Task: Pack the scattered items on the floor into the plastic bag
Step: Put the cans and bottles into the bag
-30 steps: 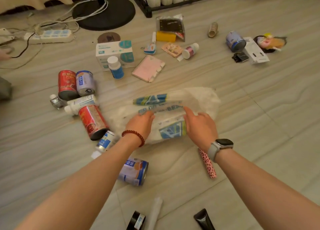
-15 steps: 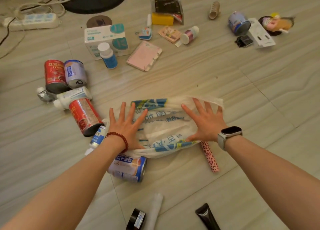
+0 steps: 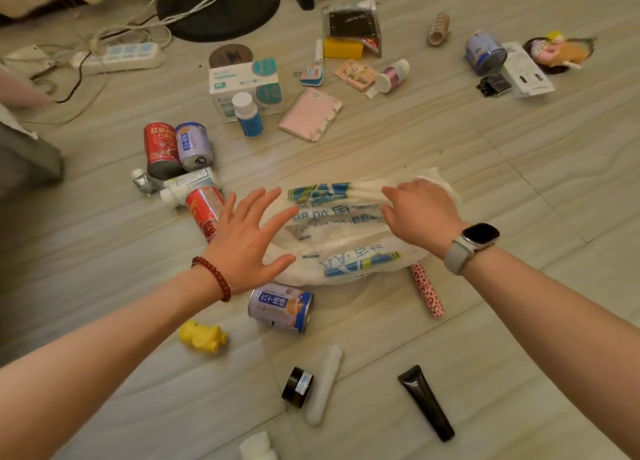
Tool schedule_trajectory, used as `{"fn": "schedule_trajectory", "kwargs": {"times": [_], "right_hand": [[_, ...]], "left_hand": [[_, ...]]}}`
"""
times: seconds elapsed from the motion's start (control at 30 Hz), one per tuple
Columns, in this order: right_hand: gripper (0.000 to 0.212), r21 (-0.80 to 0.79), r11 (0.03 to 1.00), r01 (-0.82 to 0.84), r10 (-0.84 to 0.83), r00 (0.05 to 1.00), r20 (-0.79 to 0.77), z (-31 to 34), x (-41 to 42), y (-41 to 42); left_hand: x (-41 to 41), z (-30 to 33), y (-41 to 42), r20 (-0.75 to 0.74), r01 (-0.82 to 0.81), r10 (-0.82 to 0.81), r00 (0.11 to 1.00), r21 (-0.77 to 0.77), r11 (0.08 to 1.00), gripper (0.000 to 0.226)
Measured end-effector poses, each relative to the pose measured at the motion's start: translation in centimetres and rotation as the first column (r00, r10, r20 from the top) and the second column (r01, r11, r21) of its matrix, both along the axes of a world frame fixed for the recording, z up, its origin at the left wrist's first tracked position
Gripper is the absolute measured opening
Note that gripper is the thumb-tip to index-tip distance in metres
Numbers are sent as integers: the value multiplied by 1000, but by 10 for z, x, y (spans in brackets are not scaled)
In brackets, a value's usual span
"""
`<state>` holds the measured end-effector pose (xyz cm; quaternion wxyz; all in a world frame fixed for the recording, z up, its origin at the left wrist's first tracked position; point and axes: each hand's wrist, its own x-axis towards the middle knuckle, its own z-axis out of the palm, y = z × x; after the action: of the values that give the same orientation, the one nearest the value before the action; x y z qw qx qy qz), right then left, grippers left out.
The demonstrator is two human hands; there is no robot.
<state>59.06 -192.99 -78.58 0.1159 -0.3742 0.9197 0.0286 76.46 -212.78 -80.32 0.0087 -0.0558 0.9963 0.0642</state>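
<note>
1. Crinkled white plastic, the plastic bag (image 3: 343,238) lies flat on the floor (image 3: 485,168) between both hands, nothing inside it that I can see.
2. Right hand (image 3: 420,213) curls its fingers into the bag's far edge, gripping film.
3. Left hand (image 3: 244,238) hovers over the near corner with fingers spread, holding nothing.
4. Best find the mouth first (handles likely bunched at one end), then pull the layers apart before reaching for the nearby blue can (image 3: 281,308).
</note>
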Motion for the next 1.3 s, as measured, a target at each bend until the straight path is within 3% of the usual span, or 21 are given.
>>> {"fn": "schedule_trajectory", "kwargs": {"times": [0.1,0.17,0.23,0.3,0.37,0.43,0.5,0.63,0.73,0.8,0.93,1.0,1.07,1.17,1.3], "right_hand": [[32,-192,976,-107,105,994,-22,15,16,-6],[28,-292,927,-237,255,967,23,8,37,-6],[26,-272,883,-383,419,904,86,-13,67,0],[32,-109,821,-561,571,798,193,-44,98,12],[43,21,676,-737,712,660,240,-71,123,23],[38,31,588,-808,789,581,198,-92,135,32],[21,81,573,-816,802,578,150,-105,138,37],[22,-30,606,-795,793,601,96,-105,130,39],[31,-195,667,-719,736,676,28,-82,107,46],[32,-291,720,-630,637,766,-84,-60,87,54],[33,-501,839,-213,179,977,-115,-24,41,51],[33,-444,895,35,-59,998,-39,-21,21,36],[30,-292,942,169,-166,986,36,-32,12,21],[32,-120,963,240,-223,965,137,-58,22,12],[43,-70,929,363,-349,924,155,-81,35,19]], "left_hand": [[33,0,8,29,39,-41,999,44,998,65],[50,-9,20,127,31,-37,991,51,998,71],[61,-26,28,318,-22,1,948,63,998,80],[64,-42,36,452,-60,37,891,36,998,88],[65,-55,40,425,-77,71,902,-5,997,89],[67,-63,43,356,-67,80,931,-48,997,86],[70,-67,42,303,-25,35,952,-36,999,79],[75,-69,33,228,34,-41,973,36,999,75],[81,-65,26,207,-39,-4,978,205,978,69],[86,-56,21,120,-77,49,992,235,969,73],[71,-33,17,-111,-211,268,957,369,905,72],[47,-22,17,-207,-288,409,889,444,849,71],[17,-16,21,-222,-359,502,836,471,806,69],[-29,-21,32,-112,-501,583,805,400,767,60],[-51,-61,52,41,-601,611,791,244,761,57]]}}
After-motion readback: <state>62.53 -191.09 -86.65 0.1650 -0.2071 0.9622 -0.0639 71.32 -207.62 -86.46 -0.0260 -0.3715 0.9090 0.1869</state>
